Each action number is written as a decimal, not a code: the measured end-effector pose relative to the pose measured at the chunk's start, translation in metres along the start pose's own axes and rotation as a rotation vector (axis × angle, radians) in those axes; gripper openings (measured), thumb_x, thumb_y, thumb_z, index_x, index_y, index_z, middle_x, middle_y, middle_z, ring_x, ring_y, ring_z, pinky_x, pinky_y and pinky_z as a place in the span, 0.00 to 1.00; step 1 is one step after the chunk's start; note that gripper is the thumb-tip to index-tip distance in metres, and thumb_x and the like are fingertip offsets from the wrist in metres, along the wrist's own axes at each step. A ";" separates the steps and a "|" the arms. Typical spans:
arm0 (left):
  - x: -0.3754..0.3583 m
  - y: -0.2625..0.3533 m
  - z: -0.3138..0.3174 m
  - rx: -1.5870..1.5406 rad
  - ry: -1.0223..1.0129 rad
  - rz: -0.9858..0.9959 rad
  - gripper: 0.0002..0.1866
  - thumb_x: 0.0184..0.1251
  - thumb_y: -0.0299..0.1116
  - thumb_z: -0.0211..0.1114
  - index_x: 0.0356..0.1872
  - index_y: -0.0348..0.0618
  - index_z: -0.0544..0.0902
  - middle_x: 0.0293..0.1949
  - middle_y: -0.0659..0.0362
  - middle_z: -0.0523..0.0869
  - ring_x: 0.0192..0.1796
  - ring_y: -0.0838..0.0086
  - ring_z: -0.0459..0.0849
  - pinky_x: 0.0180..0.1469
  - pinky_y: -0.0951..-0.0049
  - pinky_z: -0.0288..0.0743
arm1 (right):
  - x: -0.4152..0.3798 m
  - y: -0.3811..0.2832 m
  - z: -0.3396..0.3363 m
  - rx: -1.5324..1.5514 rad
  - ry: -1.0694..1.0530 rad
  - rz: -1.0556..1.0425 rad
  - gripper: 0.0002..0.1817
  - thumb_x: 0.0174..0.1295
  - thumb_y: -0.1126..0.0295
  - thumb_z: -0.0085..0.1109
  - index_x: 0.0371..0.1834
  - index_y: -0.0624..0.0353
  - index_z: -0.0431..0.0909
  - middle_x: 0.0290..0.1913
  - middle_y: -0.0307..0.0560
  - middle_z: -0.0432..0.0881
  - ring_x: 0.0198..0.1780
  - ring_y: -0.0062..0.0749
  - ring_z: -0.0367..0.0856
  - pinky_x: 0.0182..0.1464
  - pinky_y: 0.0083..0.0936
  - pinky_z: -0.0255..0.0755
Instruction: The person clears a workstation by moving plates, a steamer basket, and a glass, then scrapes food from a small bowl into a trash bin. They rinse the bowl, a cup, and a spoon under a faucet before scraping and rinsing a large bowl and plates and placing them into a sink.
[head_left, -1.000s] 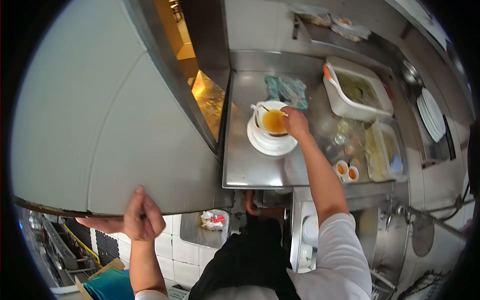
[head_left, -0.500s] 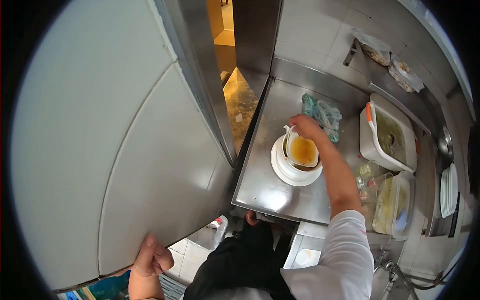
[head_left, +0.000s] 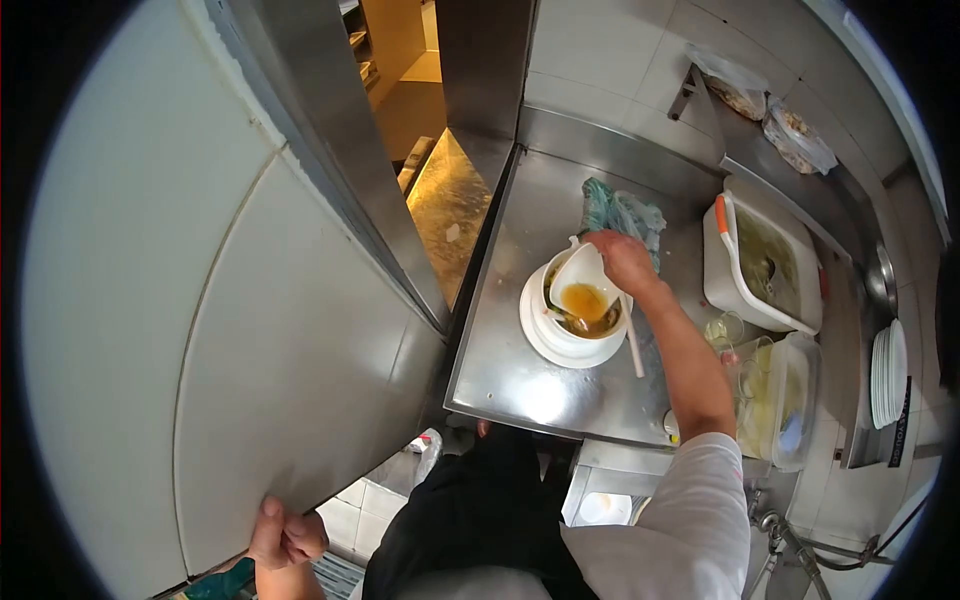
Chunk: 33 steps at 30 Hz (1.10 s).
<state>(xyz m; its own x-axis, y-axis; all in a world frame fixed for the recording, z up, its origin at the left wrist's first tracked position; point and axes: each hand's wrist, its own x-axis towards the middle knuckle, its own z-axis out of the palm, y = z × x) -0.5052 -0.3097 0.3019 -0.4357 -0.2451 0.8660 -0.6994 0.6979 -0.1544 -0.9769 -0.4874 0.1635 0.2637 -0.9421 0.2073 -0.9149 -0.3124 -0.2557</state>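
Note:
My right hand (head_left: 622, 260) is closed on a small white bowl (head_left: 582, 265), tilted over a larger white bowl (head_left: 555, 322). Yellowish-brown liquid shows in the tilted bowl, and darker pieces in broth lie in the larger one. A white plate (head_left: 532, 335) sits under the larger bowl on the steel counter (head_left: 500, 375). A white handle (head_left: 634, 345) sticks out at the bowl's right side. Behind the hand lies a crumpled green plastic bag (head_left: 625, 212). At the lower left, my left hand (head_left: 287, 535) has its fingers curled at the bottom edge of the tiled wall panel (head_left: 290, 400).
To the right stand a white tub (head_left: 712, 265) of greenish liquid, glasses (head_left: 725, 328) and a clear plastic container (head_left: 800, 400). Bagged food (head_left: 798, 138) rests on a wall shelf, with stacked plates (head_left: 888, 375) further right. A steel-framed opening is at the upper left.
The small bowl, which was more level, is now tipped more steeply over the larger bowl. A white handle has come into view beside it. The whole view has shifted slightly.

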 end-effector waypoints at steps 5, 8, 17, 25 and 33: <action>-0.018 -0.002 -0.007 -0.164 0.027 -0.154 0.15 0.60 0.27 0.48 0.45 0.28 0.71 0.42 0.39 0.76 0.39 0.60 0.77 0.43 0.67 0.71 | -0.025 -0.019 -0.018 -0.172 0.392 0.137 0.11 0.53 0.74 0.48 0.41 0.53 0.73 0.37 0.48 0.78 0.38 0.44 0.77 0.37 0.36 0.73; -0.055 -0.006 -0.009 -0.328 0.072 -0.192 0.14 0.58 0.27 0.50 0.42 0.27 0.73 0.41 0.41 0.77 0.54 0.52 0.71 0.53 0.58 0.67 | -0.048 -0.018 -0.032 -0.250 0.557 0.281 0.11 0.53 0.72 0.49 0.41 0.53 0.73 0.35 0.49 0.78 0.35 0.44 0.78 0.35 0.37 0.73; -0.008 -0.008 0.009 -0.139 0.174 -0.064 0.10 0.56 0.22 0.53 0.37 0.25 0.75 0.40 0.44 0.79 0.37 0.65 0.79 0.42 0.73 0.74 | -0.258 -0.053 -0.067 0.062 0.817 0.748 0.11 0.54 0.72 0.47 0.38 0.62 0.75 0.31 0.58 0.78 0.32 0.48 0.77 0.34 0.30 0.69; 0.003 -0.019 0.011 -0.047 0.222 0.099 0.09 0.56 0.20 0.54 0.36 0.24 0.76 0.37 0.46 0.81 0.39 0.66 0.79 0.43 0.73 0.75 | -0.488 -0.147 -0.029 -0.018 0.324 1.277 0.11 0.53 0.71 0.48 0.38 0.60 0.75 0.30 0.58 0.77 0.32 0.48 0.77 0.36 0.33 0.69; 0.007 -0.012 0.010 -0.243 0.107 -0.107 0.09 0.59 0.20 0.54 0.39 0.26 0.75 0.39 0.50 0.81 0.36 0.72 0.79 0.39 0.79 0.76 | -0.584 -0.158 0.087 -0.070 0.108 1.425 0.14 0.52 0.73 0.47 0.43 0.58 0.74 0.33 0.60 0.78 0.38 0.54 0.76 0.41 0.41 0.70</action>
<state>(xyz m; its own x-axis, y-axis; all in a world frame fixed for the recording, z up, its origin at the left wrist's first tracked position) -0.5054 -0.3268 0.3048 -0.2955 -0.2624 0.9186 -0.5760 0.8161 0.0478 -0.9597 0.1011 0.0004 -0.8976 -0.4264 -0.1120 -0.3882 0.8848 -0.2576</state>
